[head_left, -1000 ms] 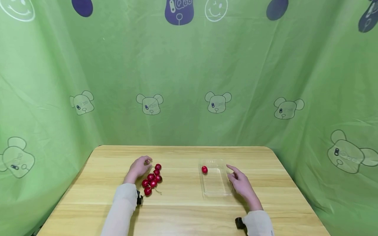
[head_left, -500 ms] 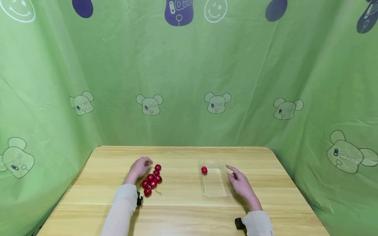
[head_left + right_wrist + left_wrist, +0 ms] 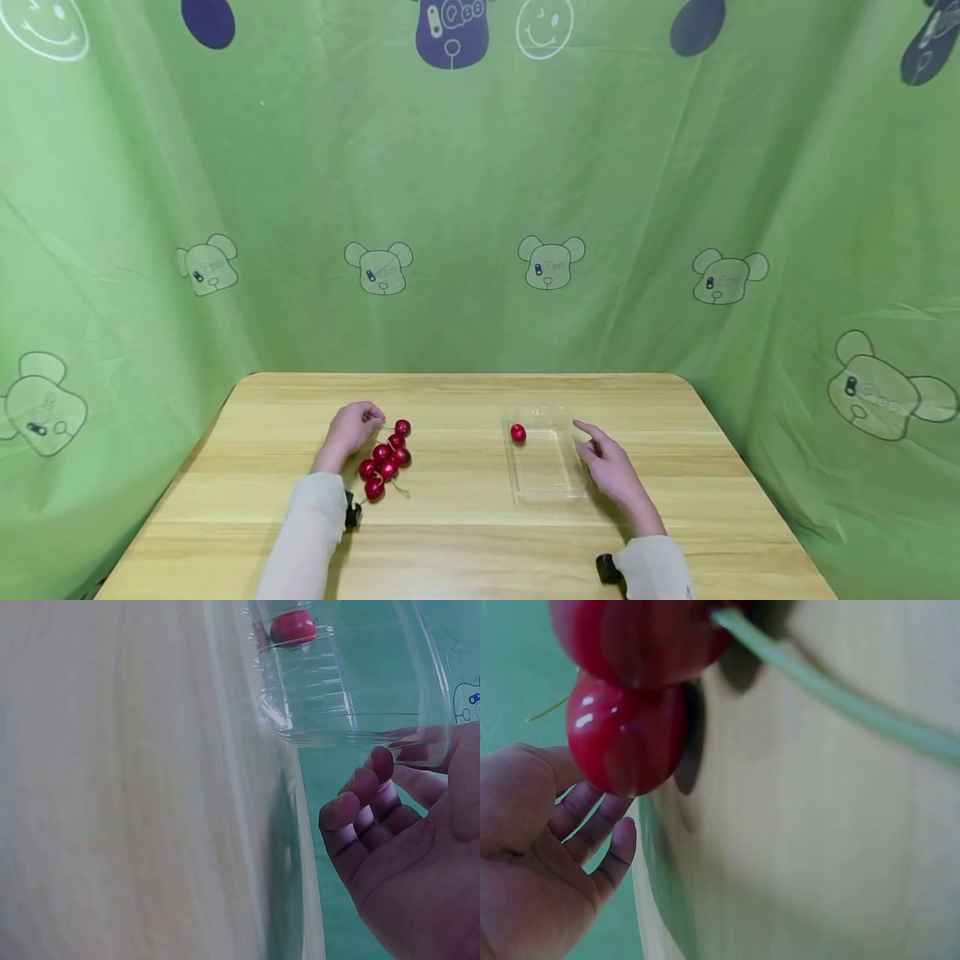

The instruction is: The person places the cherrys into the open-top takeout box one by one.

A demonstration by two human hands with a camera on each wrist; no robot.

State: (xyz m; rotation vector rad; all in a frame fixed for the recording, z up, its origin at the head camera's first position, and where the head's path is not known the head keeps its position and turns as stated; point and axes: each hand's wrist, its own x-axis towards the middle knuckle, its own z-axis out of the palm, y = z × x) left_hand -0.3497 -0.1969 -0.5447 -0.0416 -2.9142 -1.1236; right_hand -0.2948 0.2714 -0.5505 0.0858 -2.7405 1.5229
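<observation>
The left wrist view crops the upper cherry (image 3: 641, 634) (blurred too); whether the left hand (image 3: 351, 427) pinches anything stays hidden.

Head view looks down the table (image 3: 465, 533); wrist views sit close, sharing its surface.

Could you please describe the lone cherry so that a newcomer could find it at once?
On the wooden table, look right of centre for the clear plastic tray beside the right hand. The cherry lies in its far left corner, alone, unlike the cluster of cherries by the left hand.
</observation>
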